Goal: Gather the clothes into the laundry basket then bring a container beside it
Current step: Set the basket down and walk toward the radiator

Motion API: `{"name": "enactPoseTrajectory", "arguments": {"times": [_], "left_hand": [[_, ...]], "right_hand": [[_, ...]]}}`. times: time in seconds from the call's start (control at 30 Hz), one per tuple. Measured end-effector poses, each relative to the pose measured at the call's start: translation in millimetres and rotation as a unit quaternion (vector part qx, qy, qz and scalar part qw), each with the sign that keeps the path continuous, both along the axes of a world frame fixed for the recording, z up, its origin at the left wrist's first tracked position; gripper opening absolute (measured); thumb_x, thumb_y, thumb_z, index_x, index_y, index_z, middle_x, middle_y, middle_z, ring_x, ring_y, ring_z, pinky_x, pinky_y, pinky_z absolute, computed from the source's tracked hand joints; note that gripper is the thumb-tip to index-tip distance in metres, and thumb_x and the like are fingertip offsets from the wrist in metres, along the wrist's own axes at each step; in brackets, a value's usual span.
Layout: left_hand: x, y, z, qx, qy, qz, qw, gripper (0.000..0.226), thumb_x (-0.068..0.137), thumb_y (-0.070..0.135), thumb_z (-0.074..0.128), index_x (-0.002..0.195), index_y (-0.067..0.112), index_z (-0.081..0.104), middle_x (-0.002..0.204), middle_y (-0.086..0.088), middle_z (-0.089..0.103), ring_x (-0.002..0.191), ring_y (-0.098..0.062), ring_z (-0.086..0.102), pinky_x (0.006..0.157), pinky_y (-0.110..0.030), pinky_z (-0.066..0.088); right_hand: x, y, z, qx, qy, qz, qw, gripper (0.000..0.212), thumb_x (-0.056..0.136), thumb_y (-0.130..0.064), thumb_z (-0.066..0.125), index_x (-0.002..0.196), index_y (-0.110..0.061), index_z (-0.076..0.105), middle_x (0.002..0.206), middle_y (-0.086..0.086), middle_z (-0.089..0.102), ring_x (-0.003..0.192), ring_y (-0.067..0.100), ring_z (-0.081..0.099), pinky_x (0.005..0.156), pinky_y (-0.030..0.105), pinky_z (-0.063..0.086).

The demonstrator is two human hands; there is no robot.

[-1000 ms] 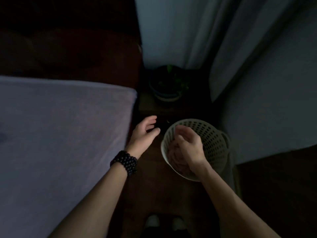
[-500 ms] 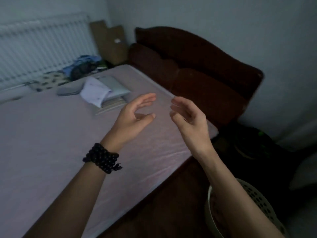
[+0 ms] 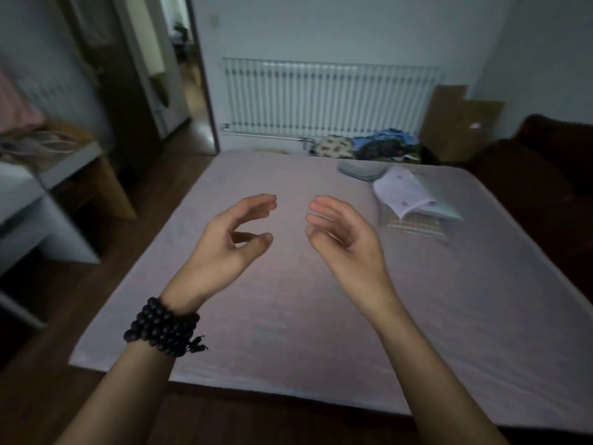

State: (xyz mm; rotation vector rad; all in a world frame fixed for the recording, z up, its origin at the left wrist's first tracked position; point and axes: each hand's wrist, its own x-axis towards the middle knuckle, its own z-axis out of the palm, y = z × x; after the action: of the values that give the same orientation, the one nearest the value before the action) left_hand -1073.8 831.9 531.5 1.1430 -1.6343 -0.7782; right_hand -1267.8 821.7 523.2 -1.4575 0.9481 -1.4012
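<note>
My left hand (image 3: 232, 239), with a black bead bracelet on the wrist, and my right hand (image 3: 345, 240) hover side by side above the bed (image 3: 288, 300), both empty with fingers curled apart. A pile of folded clothes (image 3: 414, 200) lies on the bed's far right corner, beyond my right hand. A flat grey garment (image 3: 361, 170) lies just behind that pile. More bundled clothes (image 3: 382, 147), blue and dark, sit past the bed's far edge under the radiator. The laundry basket is out of view.
A white radiator (image 3: 327, 97) runs along the far wall. Cardboard (image 3: 459, 120) leans in the right corner beside a dark headboard (image 3: 539, 175). An open doorway (image 3: 179, 75) lies at the far left. A low wooden bench (image 3: 64, 175) stands left of the bed.
The view has swung from the basket on the floor to the left across the bed. My right hand has left the basket, and both hands now hang empty over the mattress.
</note>
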Motion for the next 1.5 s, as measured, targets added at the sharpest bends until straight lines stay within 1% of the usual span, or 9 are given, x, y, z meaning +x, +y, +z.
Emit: {"name": "enactPoseTrajectory", "arguments": {"times": [0.13, 0.23, 0.43, 0.6, 0.77, 0.87, 1.0, 1.33, 1.5], "left_hand": [[147, 8, 4, 0.011, 0.003, 0.081, 0.997, 0.050, 0.091, 0.001, 0.065, 0.132, 0.029, 0.057, 0.131, 0.010, 0.065, 0.126, -0.003, 0.059, 0.095, -0.025, 0.054], [228, 11, 8, 0.018, 0.000, 0.116, 0.993, 0.050, 0.092, 0.005, 0.066, 0.133, 0.031, 0.056, 0.132, 0.014, 0.064, 0.126, -0.002, 0.058, 0.095, -0.014, 0.050], [389, 14, -9, 0.027, 0.004, 0.214, 0.976, 0.049, 0.092, 0.008, 0.067, 0.138, 0.022, 0.057, 0.134, 0.008, 0.064, 0.126, -0.003, 0.059, 0.104, -0.032, 0.051], [503, -15, -18, 0.018, 0.005, 0.254, 0.967, 0.049, 0.087, 0.019, 0.066, 0.134, 0.031, 0.058, 0.131, 0.011, 0.066, 0.125, -0.003, 0.059, 0.103, -0.040, 0.052], [629, -82, -7, 0.009, -0.023, 0.265, 0.964, 0.049, 0.087, 0.018, 0.066, 0.135, 0.025, 0.059, 0.131, 0.011, 0.066, 0.124, -0.003, 0.059, 0.101, -0.043, 0.053], [694, -110, 2, 0.021, -0.027, 0.261, 0.965, 0.049, 0.089, 0.010, 0.065, 0.137, 0.017, 0.057, 0.132, 0.002, 0.065, 0.125, -0.010, 0.060, 0.098, -0.037, 0.055], [777, -152, 8, 0.025, -0.028, 0.248, 0.968, 0.050, 0.088, 0.012, 0.065, 0.137, 0.020, 0.056, 0.132, 0.002, 0.065, 0.126, -0.009, 0.059, 0.094, -0.031, 0.055], [974, -341, -17, 0.023, -0.038, 0.138, 0.989, 0.053, 0.091, 0.013, 0.067, 0.141, 0.023, 0.054, 0.134, 0.011, 0.064, 0.124, 0.002, 0.058, 0.107, -0.041, 0.049], [1052, -445, -10, 0.028, -0.024, 0.068, 0.997, 0.053, 0.091, 0.006, 0.066, 0.141, 0.020, 0.054, 0.133, 0.004, 0.065, 0.126, -0.006, 0.059, 0.109, -0.044, 0.046]], "right_hand": [[146, -17, -1, 0.011, -0.002, 0.070, 0.997, 0.038, 0.089, -0.004, 0.066, 0.124, -0.019, 0.063, 0.122, -0.007, 0.068, 0.113, 0.005, 0.068, 0.091, 0.015, 0.053], [231, -29, -4, 0.017, 0.006, 0.119, 0.993, 0.039, 0.089, -0.003, 0.066, 0.125, -0.019, 0.063, 0.123, -0.007, 0.069, 0.114, 0.004, 0.067, 0.090, 0.014, 0.052], [403, -72, -15, 0.004, 0.036, 0.221, 0.975, 0.037, 0.086, -0.016, 0.069, 0.116, -0.037, 0.067, 0.122, -0.011, 0.071, 0.115, 0.003, 0.067, 0.086, 0.009, 0.050], [521, -114, -25, 0.005, 0.027, 0.265, 0.964, 0.042, 0.081, -0.028, 0.071, 0.122, -0.034, 0.066, 0.125, -0.016, 0.069, 0.116, 0.002, 0.067, 0.083, 0.007, 0.051], [654, -184, -30, 0.014, 0.000, 0.275, 0.961, 0.046, 0.083, -0.025, 0.071, 0.127, -0.035, 0.064, 0.126, -0.017, 0.068, 0.116, 0.000, 0.066, 0.085, 0.010, 0.053], [724, -216, -23, 0.034, -0.016, 0.270, 0.962, 0.046, 0.086, -0.017, 0.071, 0.129, -0.029, 0.063, 0.126, -0.014, 0.068, 0.116, 0.001, 0.066, 0.087, 0.013, 0.054], [801, -255, -18, 0.038, -0.014, 0.254, 0.966, 0.047, 0.088, -0.012, 0.070, 0.132, -0.024, 0.061, 0.127, -0.011, 0.068, 0.116, 0.002, 0.066, 0.095, 0.022, 0.055], [977, -395, -47, 0.018, 0.003, 0.124, 0.992, 0.047, 0.084, -0.009, 0.073, 0.129, -0.019, 0.064, 0.125, -0.006, 0.069, 0.114, 0.005, 0.067, 0.090, 0.016, 0.054], [1043, -471, -41, 0.024, 0.013, 0.022, 0.999, 0.045, 0.087, -0.002, 0.070, 0.128, -0.018, 0.063, 0.122, -0.001, 0.071, 0.113, 0.008, 0.069, 0.090, 0.018, 0.054]]}}
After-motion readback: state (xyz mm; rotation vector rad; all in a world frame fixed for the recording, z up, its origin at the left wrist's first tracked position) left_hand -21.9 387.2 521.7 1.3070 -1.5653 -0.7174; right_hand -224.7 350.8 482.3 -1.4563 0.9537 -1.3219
